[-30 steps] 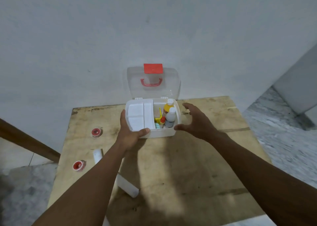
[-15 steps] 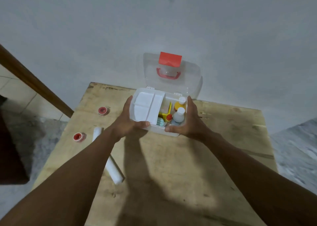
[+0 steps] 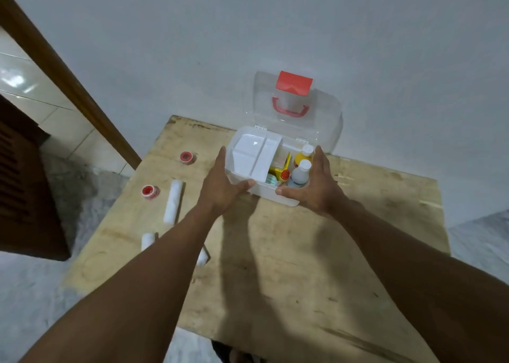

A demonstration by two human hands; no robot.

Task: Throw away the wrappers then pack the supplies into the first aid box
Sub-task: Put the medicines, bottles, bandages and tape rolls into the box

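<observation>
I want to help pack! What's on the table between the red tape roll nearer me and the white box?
In the head view, a white gauze roll lies between that tape roll and the first aid box, with the left hand holding the box's side.

Bare table (image 3: 344,238) front-right (left: bandage rolls (image 3: 173,201))

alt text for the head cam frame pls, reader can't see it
Both bare hands, left hand and right hand, grip the sides of an open white first aid box on a wooden table, bottles inside. Two red tape rolls and white gauze rolls lie to its left.
</observation>
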